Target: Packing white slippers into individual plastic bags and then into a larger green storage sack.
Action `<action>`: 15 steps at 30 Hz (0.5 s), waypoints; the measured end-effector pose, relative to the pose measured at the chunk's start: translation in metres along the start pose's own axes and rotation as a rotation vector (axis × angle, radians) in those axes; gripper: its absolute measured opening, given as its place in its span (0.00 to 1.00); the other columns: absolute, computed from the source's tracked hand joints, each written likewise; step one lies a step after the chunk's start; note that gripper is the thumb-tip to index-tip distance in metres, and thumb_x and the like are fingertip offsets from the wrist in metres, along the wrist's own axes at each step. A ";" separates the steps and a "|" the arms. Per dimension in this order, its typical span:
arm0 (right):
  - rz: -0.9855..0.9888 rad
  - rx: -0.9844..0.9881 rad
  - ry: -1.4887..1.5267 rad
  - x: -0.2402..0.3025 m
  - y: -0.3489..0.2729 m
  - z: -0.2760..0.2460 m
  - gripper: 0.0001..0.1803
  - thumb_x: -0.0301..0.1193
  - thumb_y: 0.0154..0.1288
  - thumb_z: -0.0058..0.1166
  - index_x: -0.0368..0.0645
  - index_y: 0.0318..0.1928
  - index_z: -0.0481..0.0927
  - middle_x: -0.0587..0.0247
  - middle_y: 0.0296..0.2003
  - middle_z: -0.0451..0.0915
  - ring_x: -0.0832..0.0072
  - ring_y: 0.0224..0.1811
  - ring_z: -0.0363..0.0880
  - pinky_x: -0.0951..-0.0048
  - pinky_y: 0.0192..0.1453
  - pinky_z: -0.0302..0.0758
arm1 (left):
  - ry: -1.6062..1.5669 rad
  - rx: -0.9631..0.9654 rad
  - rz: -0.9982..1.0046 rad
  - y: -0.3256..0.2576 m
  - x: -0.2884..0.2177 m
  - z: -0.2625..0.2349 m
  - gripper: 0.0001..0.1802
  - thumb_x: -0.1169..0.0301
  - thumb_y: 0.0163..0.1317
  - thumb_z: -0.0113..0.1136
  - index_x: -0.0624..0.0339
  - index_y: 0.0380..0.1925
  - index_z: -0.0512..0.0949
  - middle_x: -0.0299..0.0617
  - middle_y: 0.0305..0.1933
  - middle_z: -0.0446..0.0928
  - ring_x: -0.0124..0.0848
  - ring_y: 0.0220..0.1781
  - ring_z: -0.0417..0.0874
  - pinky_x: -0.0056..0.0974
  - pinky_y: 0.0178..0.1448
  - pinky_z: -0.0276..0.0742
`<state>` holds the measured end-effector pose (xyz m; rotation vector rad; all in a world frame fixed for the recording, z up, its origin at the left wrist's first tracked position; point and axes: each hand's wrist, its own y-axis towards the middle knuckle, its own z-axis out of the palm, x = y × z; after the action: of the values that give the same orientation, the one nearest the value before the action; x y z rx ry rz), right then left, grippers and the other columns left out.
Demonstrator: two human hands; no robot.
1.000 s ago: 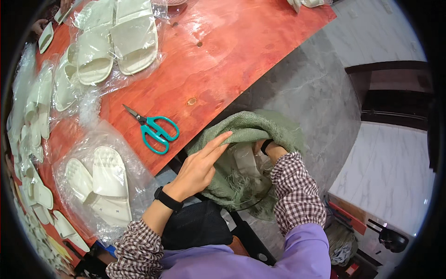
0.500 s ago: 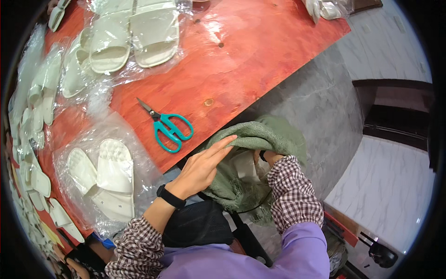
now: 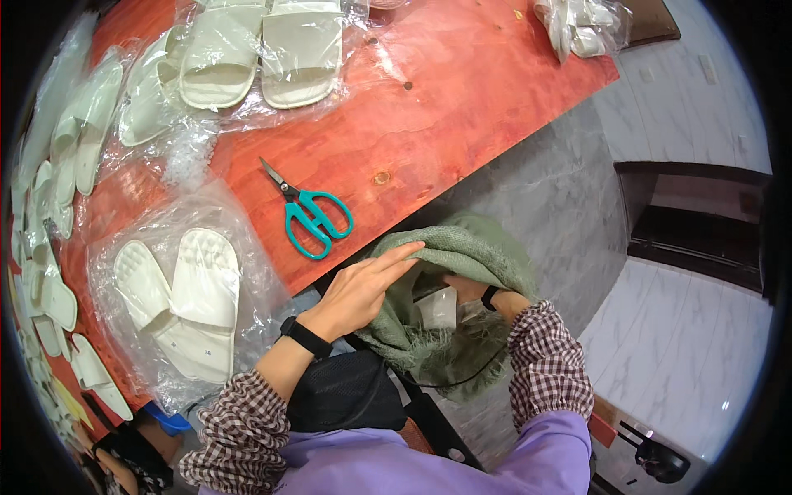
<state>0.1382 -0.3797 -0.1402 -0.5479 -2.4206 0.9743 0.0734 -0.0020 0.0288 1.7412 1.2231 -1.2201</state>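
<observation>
Head view: the green sack (image 3: 462,256) is held off the edge of the red worktop (image 3: 462,124). Its mouth is spread by the left hand (image 3: 363,285), laid flat and open; the right hand (image 3: 466,289) is buried inside, grip unclear. A pale item (image 3: 436,309) is seen within. The rim could slip shut. Bagged slippers (image 3: 186,297) lie beside teal scissors (image 3: 313,216).

We are in a small packing workshop: our long red wooden table (image 3: 462,107) is covered with pale slippers (image 3: 264,49) in clear plastic bags (image 3: 177,293), teal scissors (image 3: 313,219) lie ready, and the floor (image 3: 544,198) is grey marble.
</observation>
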 end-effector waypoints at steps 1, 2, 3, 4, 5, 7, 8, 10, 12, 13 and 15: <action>-0.021 -0.004 0.003 0.005 0.006 -0.020 0.38 0.45 0.46 0.68 0.47 0.58 0.72 0.46 0.54 0.76 0.51 0.56 0.74 0.55 0.61 0.66 | 0.018 -0.001 -0.011 -0.003 0.001 -0.003 0.33 0.90 0.42 0.43 0.67 0.54 0.71 0.43 0.70 0.63 0.46 0.64 0.72 0.43 0.64 0.72; 0.003 0.173 0.209 0.014 0.018 -0.049 0.41 0.46 0.43 0.70 0.45 0.59 0.72 0.46 0.55 0.75 0.51 0.58 0.72 0.56 0.62 0.66 | 0.038 0.001 -0.031 -0.009 0.003 -0.006 0.32 0.90 0.42 0.43 0.67 0.53 0.72 0.44 0.70 0.63 0.46 0.64 0.71 0.43 0.64 0.72; 0.043 0.356 0.411 0.020 0.023 -0.064 0.44 0.46 0.41 0.72 0.44 0.60 0.71 0.45 0.57 0.73 0.51 0.60 0.70 0.57 0.62 0.65 | 0.042 0.003 -0.047 -0.013 0.002 -0.010 0.32 0.90 0.42 0.43 0.67 0.53 0.72 0.44 0.70 0.63 0.46 0.64 0.71 0.43 0.64 0.72; 0.061 0.362 0.417 0.007 0.015 -0.045 0.44 0.46 0.41 0.72 0.44 0.60 0.71 0.45 0.57 0.73 0.51 0.60 0.70 0.57 0.62 0.65 | 0.027 0.002 -0.021 -0.008 0.000 -0.009 0.32 0.90 0.42 0.43 0.67 0.53 0.72 0.44 0.70 0.63 0.46 0.64 0.71 0.43 0.64 0.72; 0.048 0.318 0.572 -0.023 -0.005 -0.010 0.46 0.46 0.38 0.73 0.42 0.60 0.71 0.44 0.57 0.72 0.51 0.61 0.69 0.57 0.63 0.65 | -0.005 0.005 0.024 0.003 -0.003 -0.004 0.32 0.90 0.42 0.43 0.67 0.53 0.72 0.45 0.70 0.64 0.47 0.64 0.71 0.43 0.64 0.72; 0.019 0.376 0.661 -0.041 -0.007 0.016 0.49 0.47 0.36 0.75 0.38 0.61 0.71 0.44 0.56 0.73 0.49 0.63 0.67 0.58 0.64 0.65 | -0.024 0.011 0.016 0.006 -0.003 0.000 0.32 0.90 0.42 0.43 0.67 0.53 0.72 0.45 0.70 0.64 0.47 0.64 0.71 0.44 0.63 0.72; 0.012 0.378 0.667 -0.044 -0.001 0.022 0.49 0.47 0.36 0.75 0.38 0.61 0.71 0.44 0.56 0.73 0.49 0.63 0.67 0.58 0.64 0.65 | -0.029 0.011 0.001 0.006 -0.003 -0.001 0.32 0.90 0.42 0.43 0.67 0.53 0.72 0.45 0.70 0.64 0.47 0.64 0.71 0.44 0.63 0.72; -0.153 0.433 0.410 -0.045 0.010 0.029 0.39 0.41 0.40 0.70 0.39 0.56 0.76 0.47 0.54 0.75 0.51 0.60 0.70 0.58 0.62 0.66 | -0.031 0.022 -0.027 0.006 -0.003 -0.005 0.32 0.90 0.42 0.42 0.68 0.53 0.72 0.45 0.70 0.64 0.47 0.64 0.71 0.44 0.63 0.72; -0.140 0.432 0.400 -0.040 0.014 0.035 0.38 0.40 0.41 0.70 0.39 0.55 0.76 0.47 0.54 0.75 0.51 0.59 0.70 0.58 0.62 0.67 | -0.037 0.031 -0.053 0.005 -0.002 -0.005 0.32 0.90 0.41 0.42 0.68 0.53 0.72 0.45 0.70 0.64 0.47 0.64 0.71 0.44 0.62 0.72; -0.128 0.425 0.378 -0.036 0.017 0.035 0.37 0.40 0.41 0.70 0.39 0.55 0.76 0.48 0.54 0.75 0.52 0.59 0.70 0.58 0.61 0.67 | -0.021 0.025 -0.045 0.003 0.000 -0.004 0.33 0.90 0.41 0.42 0.68 0.53 0.72 0.45 0.70 0.64 0.47 0.64 0.71 0.44 0.62 0.72; -0.098 0.412 0.332 -0.037 0.005 0.037 0.35 0.39 0.41 0.69 0.39 0.54 0.76 0.49 0.53 0.75 0.52 0.58 0.71 0.58 0.61 0.67 | -0.004 0.015 -0.041 0.004 0.004 -0.005 0.33 0.90 0.41 0.41 0.68 0.53 0.71 0.45 0.69 0.64 0.47 0.64 0.71 0.44 0.62 0.72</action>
<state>0.1481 -0.4149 -0.1778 -0.3996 -1.8702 1.1918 0.0789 0.0025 0.0269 1.7314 1.2559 -1.2581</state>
